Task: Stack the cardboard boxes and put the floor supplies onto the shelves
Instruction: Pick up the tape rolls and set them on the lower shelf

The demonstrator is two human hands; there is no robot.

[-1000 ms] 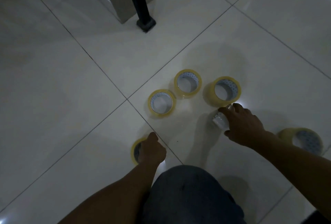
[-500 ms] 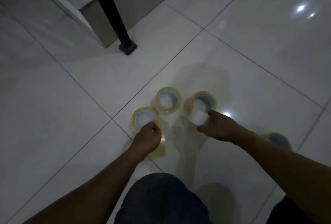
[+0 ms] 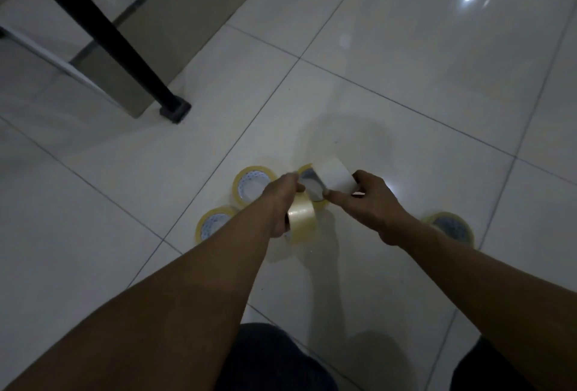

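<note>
Several yellowish tape rolls lie on the tiled floor. My left hand (image 3: 282, 206) grips one yellow tape roll (image 3: 301, 219), lifted off the floor and turned on edge. My right hand (image 3: 371, 200) holds a white tape roll (image 3: 338, 176) just above another yellow roll (image 3: 312, 186) that lies flat and is partly hidden. Two more rolls lie flat to the left, one (image 3: 251, 184) behind my left wrist and one (image 3: 212, 223) beside my forearm. A further roll (image 3: 452, 228) lies right of my right wrist.
A black metal shelf leg (image 3: 170, 106) stands on the floor at upper left, with a cardboard box (image 3: 175, 28) behind it. My knees (image 3: 274, 359) are at the bottom edge.
My left hand picked a yellow roll off the floor and raised it forward. My right hand lifted the white roll over the rightmost roll of the group. The view tilted up.
</note>
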